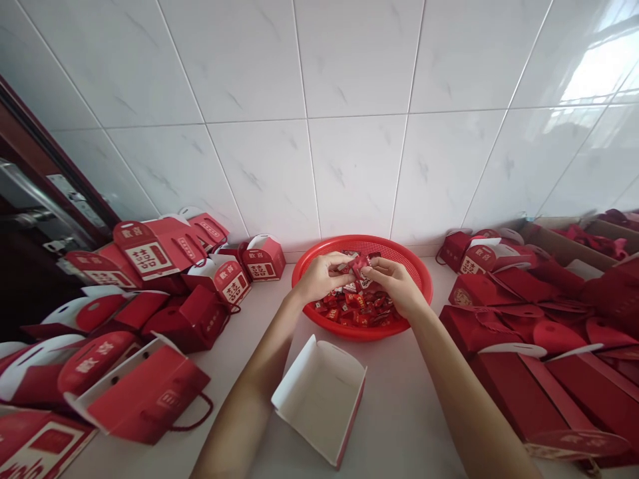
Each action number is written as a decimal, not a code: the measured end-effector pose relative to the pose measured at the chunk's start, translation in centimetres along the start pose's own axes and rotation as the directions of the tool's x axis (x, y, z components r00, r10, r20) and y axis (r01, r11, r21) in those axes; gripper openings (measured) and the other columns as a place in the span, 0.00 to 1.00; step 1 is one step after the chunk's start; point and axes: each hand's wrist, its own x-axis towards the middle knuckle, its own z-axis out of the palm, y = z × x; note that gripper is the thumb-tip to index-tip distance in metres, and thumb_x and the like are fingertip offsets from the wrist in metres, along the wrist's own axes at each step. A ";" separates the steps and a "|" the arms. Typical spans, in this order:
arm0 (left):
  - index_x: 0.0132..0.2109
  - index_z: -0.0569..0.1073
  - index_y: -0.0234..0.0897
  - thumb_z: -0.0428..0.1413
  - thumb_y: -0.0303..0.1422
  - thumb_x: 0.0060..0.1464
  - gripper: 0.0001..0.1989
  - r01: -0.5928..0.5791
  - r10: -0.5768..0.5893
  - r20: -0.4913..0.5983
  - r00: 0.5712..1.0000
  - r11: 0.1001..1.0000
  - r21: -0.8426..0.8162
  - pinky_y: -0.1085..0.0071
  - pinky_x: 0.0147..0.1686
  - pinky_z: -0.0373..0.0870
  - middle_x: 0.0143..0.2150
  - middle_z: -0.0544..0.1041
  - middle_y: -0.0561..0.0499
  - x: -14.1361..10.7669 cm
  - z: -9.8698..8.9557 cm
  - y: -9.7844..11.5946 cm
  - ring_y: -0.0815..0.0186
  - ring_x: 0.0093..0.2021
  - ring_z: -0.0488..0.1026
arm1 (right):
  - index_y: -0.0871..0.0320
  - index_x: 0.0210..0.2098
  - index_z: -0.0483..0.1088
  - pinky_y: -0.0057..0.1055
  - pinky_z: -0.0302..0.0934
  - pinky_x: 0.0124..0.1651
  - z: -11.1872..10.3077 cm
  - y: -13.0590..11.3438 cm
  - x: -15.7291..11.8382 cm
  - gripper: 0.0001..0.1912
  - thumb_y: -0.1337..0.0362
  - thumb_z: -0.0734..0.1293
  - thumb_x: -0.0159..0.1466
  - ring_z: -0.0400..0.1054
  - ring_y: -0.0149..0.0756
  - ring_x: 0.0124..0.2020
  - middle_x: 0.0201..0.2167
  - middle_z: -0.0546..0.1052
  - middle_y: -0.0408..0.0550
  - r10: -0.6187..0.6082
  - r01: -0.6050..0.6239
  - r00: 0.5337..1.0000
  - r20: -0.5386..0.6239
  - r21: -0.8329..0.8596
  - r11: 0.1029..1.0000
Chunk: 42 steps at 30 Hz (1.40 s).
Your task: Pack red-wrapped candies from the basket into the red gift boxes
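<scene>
Left hand (324,274) and right hand (398,285) both pinching red candy (361,267), above pile (352,309) in basket (367,335). Could slip if either pinch loosens, get lost in pile. Open box (324,402) between forearms (254,379); inward swing could shove it.

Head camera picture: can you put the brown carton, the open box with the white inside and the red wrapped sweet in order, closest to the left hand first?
1. Red wrapped sweet: right at the fingers of the left hand.
2. Open box: on the table, nearer the camera.
3. Brown carton: far over on the right.
</scene>
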 end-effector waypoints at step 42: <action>0.59 0.74 0.56 0.57 0.24 0.43 0.36 0.273 -0.741 0.213 0.637 0.475 0.837 0.68 0.47 0.73 0.61 0.75 0.53 -0.4 -0.5 -0.3 0.54 0.55 0.75 | 0.56 0.25 0.68 0.32 0.60 0.31 -0.1 0.2 0.4 0.16 0.51 0.73 0.48 0.63 0.34 0.26 0.23 0.70 0.41 -0.033 0.023 0.967 -0.252 -0.044 0.999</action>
